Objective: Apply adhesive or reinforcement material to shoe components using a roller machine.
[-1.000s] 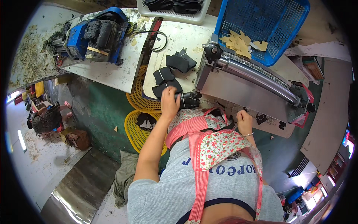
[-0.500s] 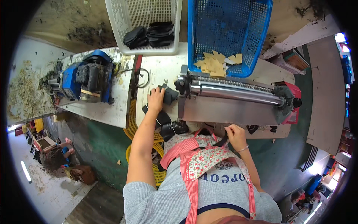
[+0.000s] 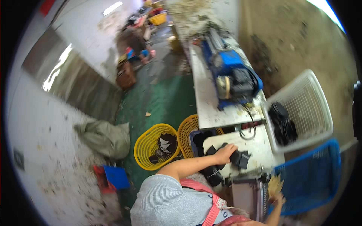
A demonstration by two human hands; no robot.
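Black cut pieces (image 3: 240,158) lie on a white bench (image 3: 260,148); the left hand (image 3: 225,153) rests on them, grip unclear. Right hand (image 3: 278,196), blurred, reaches beside a blue basket (image 3: 313,177).

The left hand (image 3: 225,153) rests on black pieces (image 3: 238,158) lying on a white table (image 3: 260,148). The right hand (image 3: 278,196) holds tan scraps (image 3: 274,184) beside a blue basket (image 3: 313,177). A white basket (image 3: 305,105) holds black pieces; yellow baskets (image 3: 156,145) sit below.
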